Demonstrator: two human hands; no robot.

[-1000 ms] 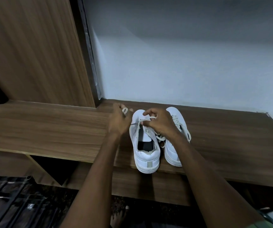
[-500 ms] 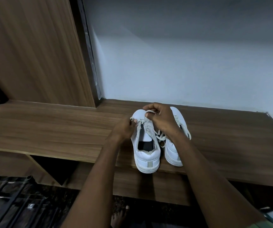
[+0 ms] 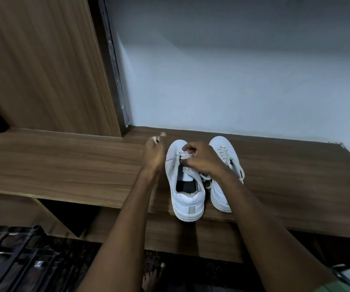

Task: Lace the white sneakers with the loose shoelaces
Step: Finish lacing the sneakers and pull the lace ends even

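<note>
Two white sneakers stand side by side on a wooden shelf (image 3: 64, 165), toes toward the wall. The left sneaker (image 3: 185, 197) is only partly laced near its toe. The right sneaker (image 3: 225, 157) has laces through its eyelets. My left hand (image 3: 154, 153) is to the left of the left sneaker and pinches one end of the shoelace (image 3: 173, 159), which stretches taut from the eyelets. My right hand (image 3: 201, 160) rests over the left sneaker's tongue and pinches the lace at the eyelets. It hides part of both shoes.
A wooden panel (image 3: 43, 60) rises at the left and a pale wall (image 3: 233, 81) stands behind the shoes. The shelf's front edge is just under the sneaker heels. A dark metal rack (image 3: 11, 260) is low left, and a bare foot (image 3: 152, 277) shows on the floor.
My left hand has pulled away to the left and up, drawing the lace taut. My right hand dropped from above the toe onto the eyelets.
</note>
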